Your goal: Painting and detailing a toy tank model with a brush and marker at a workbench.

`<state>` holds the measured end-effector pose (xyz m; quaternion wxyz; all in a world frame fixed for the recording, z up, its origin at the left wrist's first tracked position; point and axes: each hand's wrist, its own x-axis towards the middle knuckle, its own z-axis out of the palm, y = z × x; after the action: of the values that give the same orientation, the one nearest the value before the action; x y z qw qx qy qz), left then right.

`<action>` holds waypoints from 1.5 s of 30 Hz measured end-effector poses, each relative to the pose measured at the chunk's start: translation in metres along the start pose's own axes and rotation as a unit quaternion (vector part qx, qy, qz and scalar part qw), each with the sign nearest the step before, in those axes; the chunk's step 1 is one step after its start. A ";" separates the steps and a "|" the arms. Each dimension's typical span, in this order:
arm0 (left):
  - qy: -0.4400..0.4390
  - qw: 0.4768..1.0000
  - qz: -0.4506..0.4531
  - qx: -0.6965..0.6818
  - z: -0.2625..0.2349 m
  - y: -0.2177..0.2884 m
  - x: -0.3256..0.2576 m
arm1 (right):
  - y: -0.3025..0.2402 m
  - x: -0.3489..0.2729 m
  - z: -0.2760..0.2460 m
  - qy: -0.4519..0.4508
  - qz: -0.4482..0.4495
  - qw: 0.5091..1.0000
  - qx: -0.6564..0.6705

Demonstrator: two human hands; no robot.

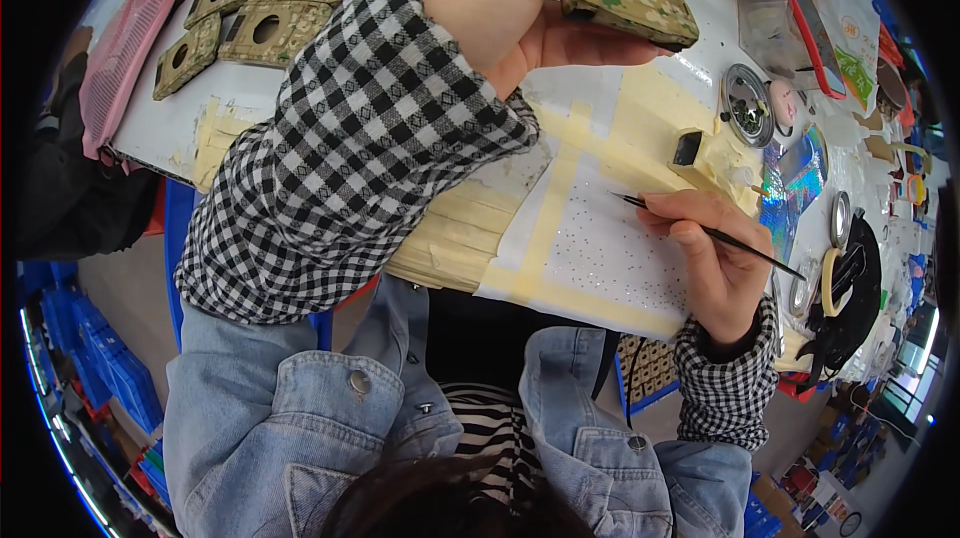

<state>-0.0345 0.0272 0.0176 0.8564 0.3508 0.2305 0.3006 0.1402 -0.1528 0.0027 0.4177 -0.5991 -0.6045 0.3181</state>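
Note:
My left hand (500, 8) is raised over the far part of the table, gripping a camouflage-patterned piece (635, 3) with a dark round opening in its top. Between the fingers and thumb of my right hand (715, 263) is a thin black pointed tool (750, 246), whose exact kind I cannot make out. Its tip points left, over a white sheet of paper (590, 283) edged with yellowish tape. Many tiny shiny specks are scattered across this sheet. The tool's tip and the camouflage piece are well apart.
Several similar camouflage pieces (280, 23) lie at the far left beside a pink mesh basket (140, 48). To the right are a taped block (720, 163), a round tin (747, 113), an iridescent sheet (790, 188) and a tape roll (830, 283). A clear red-rimmed box (775, 33) stands farther back.

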 end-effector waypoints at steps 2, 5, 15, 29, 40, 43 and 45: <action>0.011 0.999 0.043 0.032 0.003 -0.003 0.002 | -0.003 -0.002 -0.005 0.014 0.001 1.000 -0.009; 0.022 0.986 0.110 0.124 0.017 -0.011 -0.005 | -0.014 -0.010 -0.012 0.095 -0.040 0.995 -0.008; -0.197 0.948 -0.130 0.214 0.019 -0.001 -0.022 | -0.039 0.002 -0.032 0.113 -0.291 0.939 -0.145; -0.290 0.897 -0.109 0.314 0.014 -0.012 -0.022 | -0.037 0.005 -0.030 0.018 -0.273 0.956 -0.104; -0.249 0.945 -0.069 0.199 0.017 -0.022 -0.023 | -0.021 0.003 -0.031 0.109 -0.229 0.966 -0.052; -0.245 0.946 -0.081 0.197 0.019 -0.022 -0.024 | -0.025 0.004 -0.023 0.129 -0.169 0.975 0.060; -0.241 0.939 -0.110 0.219 0.020 -0.020 -0.025 | -0.023 0.007 -0.021 0.126 -0.166 0.973 0.096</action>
<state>-0.0333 -0.0099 0.0203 0.8162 0.5637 0.1147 0.0536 0.1493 -0.1506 0.0332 0.5930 -0.4832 -0.6045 0.2225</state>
